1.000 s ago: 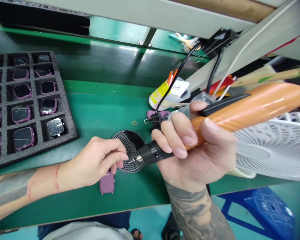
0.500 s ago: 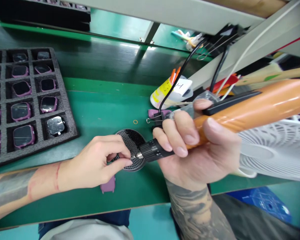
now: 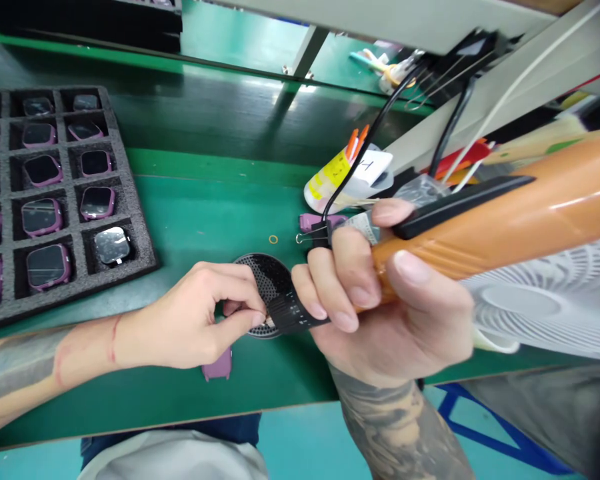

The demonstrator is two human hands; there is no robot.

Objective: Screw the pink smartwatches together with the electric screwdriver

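the left hand (image 3: 207, 320) has thumb and forefinger pressed together at the tip of the glossy orange electric screwdriver (image 3: 505, 227); anything pinched is too small to tell. the right hand (image 3: 395, 300) has fingers wrapped around its body. judged step: fitting work at the tip; next move calls for steady alignment. beneath: round, perforated black dish (image 3: 266, 272). nearby: smooth purple watch case (image 3: 219, 367).
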